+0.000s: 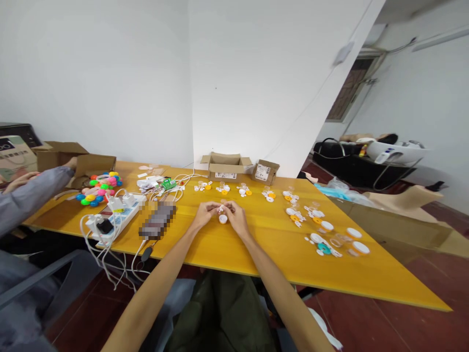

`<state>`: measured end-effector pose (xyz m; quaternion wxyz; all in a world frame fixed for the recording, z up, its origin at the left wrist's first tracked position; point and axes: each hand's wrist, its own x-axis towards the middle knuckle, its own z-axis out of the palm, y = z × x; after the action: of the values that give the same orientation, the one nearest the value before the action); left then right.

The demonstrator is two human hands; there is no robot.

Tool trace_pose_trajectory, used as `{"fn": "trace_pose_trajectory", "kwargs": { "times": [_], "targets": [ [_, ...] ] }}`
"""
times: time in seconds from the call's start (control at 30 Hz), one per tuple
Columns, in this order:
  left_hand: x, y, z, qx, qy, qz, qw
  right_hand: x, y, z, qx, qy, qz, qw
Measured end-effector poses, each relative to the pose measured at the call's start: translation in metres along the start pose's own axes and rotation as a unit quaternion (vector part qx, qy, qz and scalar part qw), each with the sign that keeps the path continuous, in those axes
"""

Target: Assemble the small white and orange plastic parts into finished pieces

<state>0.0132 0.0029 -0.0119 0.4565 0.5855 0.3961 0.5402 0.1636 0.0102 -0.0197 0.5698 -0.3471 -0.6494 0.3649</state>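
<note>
My left hand [205, 213] and my right hand [235, 215] meet over the middle of the yellow table [256, 249], fingers pinched together on a small white part [221, 209] held between them. Directly under the fingertips a small white round cap [223, 219] lies on the table. Beyond my hands, several little groups of white and orange round parts [223, 189] are laid out in a row. More white, orange and teal parts [322, 239] are spread to the right.
A white power strip [117, 220] with plugs and hanging cables lies at the left, a blurred dark object [158, 220] beside it. Bright coloured balls [99, 188] and open cardboard boxes [227, 166] stand farther back. Another person's grey sleeve [32, 193] reaches in at the left.
</note>
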Motion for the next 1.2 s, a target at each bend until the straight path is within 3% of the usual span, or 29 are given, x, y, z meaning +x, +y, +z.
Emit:
{"fn": "trace_pose_trajectory", "kwargs": {
  "times": [1.2],
  "targets": [
    [-0.0007, 0.0017, 0.0019, 0.006, 0.012, 0.013, 1.000, 0.0004, -0.0011, -0.0012, 0.024, -0.019, 0.002, 1.000]
  ]
}}
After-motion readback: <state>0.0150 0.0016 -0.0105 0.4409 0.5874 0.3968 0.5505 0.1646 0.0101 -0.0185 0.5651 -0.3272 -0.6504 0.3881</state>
